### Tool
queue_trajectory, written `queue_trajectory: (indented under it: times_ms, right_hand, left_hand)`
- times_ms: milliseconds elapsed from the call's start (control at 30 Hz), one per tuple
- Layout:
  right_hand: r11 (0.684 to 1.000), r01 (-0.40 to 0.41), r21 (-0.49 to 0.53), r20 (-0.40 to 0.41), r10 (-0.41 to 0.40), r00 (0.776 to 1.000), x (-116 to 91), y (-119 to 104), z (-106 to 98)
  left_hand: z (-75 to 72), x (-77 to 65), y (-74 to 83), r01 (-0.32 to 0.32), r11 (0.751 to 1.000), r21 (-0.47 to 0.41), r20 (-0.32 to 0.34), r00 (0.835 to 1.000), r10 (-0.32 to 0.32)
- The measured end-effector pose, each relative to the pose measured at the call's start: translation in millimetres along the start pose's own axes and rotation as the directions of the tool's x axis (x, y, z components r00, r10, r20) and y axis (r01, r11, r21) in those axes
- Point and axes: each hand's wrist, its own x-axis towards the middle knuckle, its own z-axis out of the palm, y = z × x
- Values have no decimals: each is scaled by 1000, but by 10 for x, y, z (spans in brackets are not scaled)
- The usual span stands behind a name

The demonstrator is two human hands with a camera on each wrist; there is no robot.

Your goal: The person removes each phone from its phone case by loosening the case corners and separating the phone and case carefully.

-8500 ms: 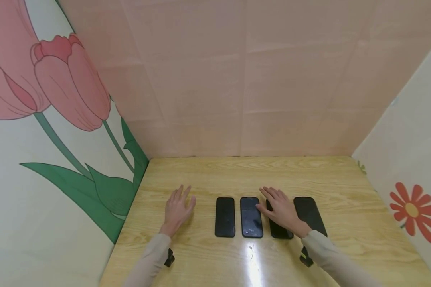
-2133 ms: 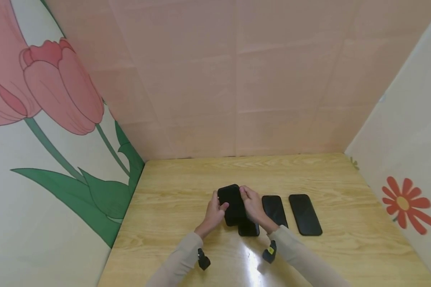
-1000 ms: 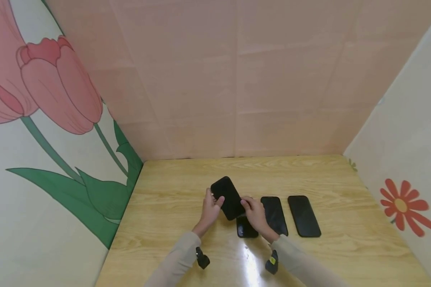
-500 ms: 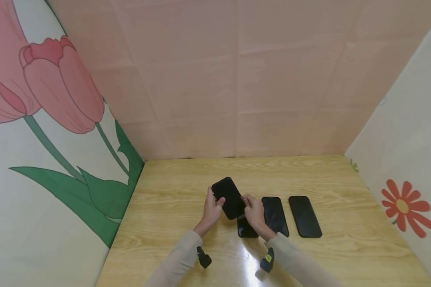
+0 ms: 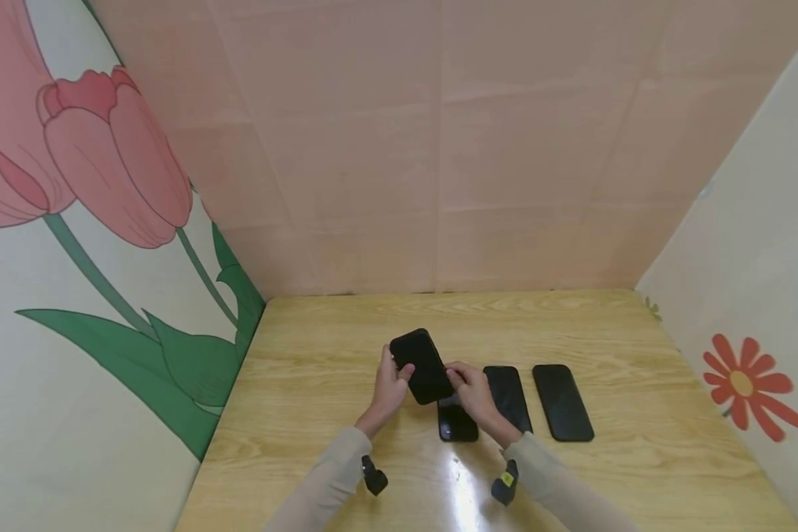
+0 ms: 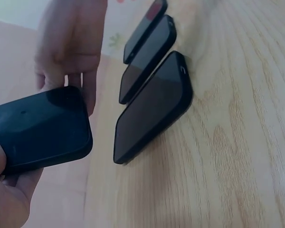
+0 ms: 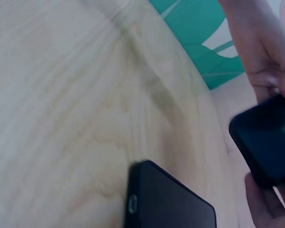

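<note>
A black smartphone (image 5: pixel 420 363) is held tilted above the table, its top leaning left. My left hand (image 5: pixel 389 390) grips its left edge, the thumb lying over the front. With thumb and fingers my right hand (image 5: pixel 473 393) pinches the lower right edge. Three more dark phones lie flat in a row: one (image 5: pixel 457 424) partly under the held phone, a second (image 5: pixel 507 395) partly covered by my right wrist, and a third (image 5: pixel 563 403) at the right. In the left wrist view the held phone (image 6: pixel 47 130) shows a dark, unlit face.
The wood-grain table (image 5: pixel 332 332) meets a pink backdrop (image 5: pixel 439 185) behind. A tulip-printed panel (image 5: pixel 126 162) stands at the left and a white one with a red flower (image 5: pixel 741 383) at the right. Light glares on the table's near part.
The leftmost phone of the row, on the table 8.5 s ago, is now lifted in both hands. Since 2.1 s ago it has tilted further left, and my right hand has slid to its lower edge.
</note>
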Motion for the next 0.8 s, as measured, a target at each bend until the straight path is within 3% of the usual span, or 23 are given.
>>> queue_trajectory:
  times_ms: [200, 300, 467, 567, 667, 800]
  right_hand:
    - [995, -98, -30, 168, 101, 981, 36, -39, -117]
    - [994, -108, -34, 208, 113, 972, 38, -81, -158]
    - [1000, -12, -19, 107, 14, 994, 31, -133, -177]
    - [998, 65, 11, 48, -65, 997, 14, -169, -179]
    - [996, 82, 41, 60, -84, 995, 10, -172, -165]
    - [997, 47, 54, 82, -51, 995, 8, -151, -142]
  left_hand:
    - [-3, -22, -25, 29, 1000, 8, -3, 1000, -29]
    - [-1, -25, -36, 26, 1000, 9, -14, 1000, -26]
    - [-5, -26, -37, 17, 1000, 26, -15, 1000, -16]
    - [-7, -24, -35, 27, 999, 33, -13, 1000, -27]
    - [-7, -19, -38, 35, 999, 30, -21, 999, -35]
    - [-7, -17, -51, 29, 999, 25, -24, 999, -28]
